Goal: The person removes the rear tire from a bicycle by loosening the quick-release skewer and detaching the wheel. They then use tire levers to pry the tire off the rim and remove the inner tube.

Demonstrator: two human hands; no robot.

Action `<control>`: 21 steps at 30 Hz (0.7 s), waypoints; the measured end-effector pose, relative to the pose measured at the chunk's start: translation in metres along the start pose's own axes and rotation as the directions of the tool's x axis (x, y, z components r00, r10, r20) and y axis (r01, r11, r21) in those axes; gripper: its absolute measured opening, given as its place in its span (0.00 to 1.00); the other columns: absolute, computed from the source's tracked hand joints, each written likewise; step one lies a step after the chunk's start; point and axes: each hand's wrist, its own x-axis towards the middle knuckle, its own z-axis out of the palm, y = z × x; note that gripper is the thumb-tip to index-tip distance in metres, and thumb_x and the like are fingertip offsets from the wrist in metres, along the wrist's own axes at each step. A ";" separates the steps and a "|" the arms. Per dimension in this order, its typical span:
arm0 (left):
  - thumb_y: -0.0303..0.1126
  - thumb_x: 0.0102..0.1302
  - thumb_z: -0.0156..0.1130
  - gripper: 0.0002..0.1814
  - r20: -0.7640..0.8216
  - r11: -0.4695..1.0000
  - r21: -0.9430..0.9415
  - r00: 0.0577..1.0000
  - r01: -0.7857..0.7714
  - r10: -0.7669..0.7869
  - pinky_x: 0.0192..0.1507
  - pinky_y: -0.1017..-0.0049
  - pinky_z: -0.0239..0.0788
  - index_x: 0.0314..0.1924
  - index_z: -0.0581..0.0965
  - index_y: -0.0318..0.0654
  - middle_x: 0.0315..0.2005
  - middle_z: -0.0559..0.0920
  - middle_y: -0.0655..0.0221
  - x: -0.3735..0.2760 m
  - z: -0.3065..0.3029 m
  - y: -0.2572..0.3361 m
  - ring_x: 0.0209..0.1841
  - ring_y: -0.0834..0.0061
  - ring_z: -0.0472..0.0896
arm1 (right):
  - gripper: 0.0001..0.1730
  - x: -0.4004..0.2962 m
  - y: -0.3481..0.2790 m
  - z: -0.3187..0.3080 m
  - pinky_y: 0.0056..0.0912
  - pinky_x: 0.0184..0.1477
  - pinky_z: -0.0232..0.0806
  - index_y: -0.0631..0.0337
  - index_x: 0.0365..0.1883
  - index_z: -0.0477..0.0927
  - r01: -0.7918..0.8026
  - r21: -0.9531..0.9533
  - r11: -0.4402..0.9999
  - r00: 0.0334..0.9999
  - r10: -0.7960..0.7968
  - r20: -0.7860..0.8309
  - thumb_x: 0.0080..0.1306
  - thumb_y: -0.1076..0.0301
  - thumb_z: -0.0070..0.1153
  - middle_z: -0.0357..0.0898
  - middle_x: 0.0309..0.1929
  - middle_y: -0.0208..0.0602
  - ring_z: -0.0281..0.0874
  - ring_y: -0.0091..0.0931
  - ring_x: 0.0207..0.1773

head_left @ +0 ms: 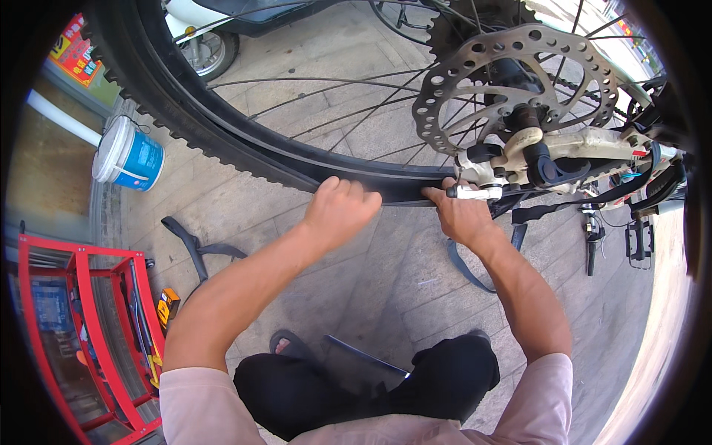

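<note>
A knobbly black bicycle tyre (183, 125) hangs low on the rear wheel, and along the bottom its edge stands apart from the rim (267, 136). My left hand (342, 211) grips that edge at the lowest part of the wheel, fingers curled over it. Further right, my right hand (464, 214) holds the same edge with thumb and fingers, partly hidden behind the quick-release lever (473, 192). Just above it are the white brake caliper and the drilled disc brake rotor (439, 111). The cassette (478, 22) shows behind the rotor.
A red tool cart (80, 289) stands at left, a small yellow-black box (168, 306) beside it. A blue-white bucket (133, 161) is further up. Black rubber strips (192, 245) lie on the paving. A thin metal rod (367, 356) lies between my feet. A scooter (211, 47) is parked beyond.
</note>
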 end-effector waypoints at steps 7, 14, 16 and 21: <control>0.27 0.47 0.61 0.09 -0.014 0.999 -0.022 1.000 0.026 -0.026 0.29 0.73 0.60 0.23 0.67 0.44 0.19 0.73 0.69 0.002 -0.003 0.002 0.25 0.71 0.75 | 0.08 -0.005 0.008 0.018 0.42 0.49 0.64 0.55 0.37 0.79 0.032 0.084 0.996 0.981 -0.015 -0.195 0.59 0.73 0.54 0.77 0.39 0.35 0.75 0.38 0.44; 0.23 0.48 0.61 0.11 0.407 0.937 -0.275 0.909 0.215 -0.089 0.32 0.60 0.74 0.33 0.73 0.35 0.22 0.81 0.56 0.045 0.005 0.027 0.29 0.56 0.83 | 0.04 0.021 -0.029 0.013 0.41 0.38 0.72 0.58 0.32 0.77 -0.013 0.208 0.978 0.992 0.039 -0.119 0.59 0.71 0.56 0.78 0.32 0.37 0.78 0.38 0.39; 0.22 0.48 0.60 0.11 0.425 0.915 -0.300 0.897 0.269 -0.124 0.31 0.58 0.73 0.34 0.73 0.34 0.22 0.81 0.54 0.051 0.002 0.015 0.29 0.53 0.83 | 0.06 0.028 -0.040 0.018 0.44 0.35 0.72 0.59 0.31 0.75 -0.017 0.256 0.967 0.970 0.079 -0.232 0.57 0.69 0.59 0.78 0.30 0.38 0.78 0.41 0.36; 0.20 0.49 0.59 0.11 0.490 0.934 -0.214 0.859 0.286 -0.151 0.31 0.57 0.72 0.35 0.73 0.36 0.20 0.81 0.53 0.040 -0.012 -0.002 0.28 0.52 0.82 | 0.12 0.014 -0.027 0.004 0.41 0.41 0.71 0.56 0.35 0.74 -0.048 0.160 0.986 0.981 0.077 -0.180 0.56 0.65 0.63 0.78 0.33 0.34 0.78 0.37 0.40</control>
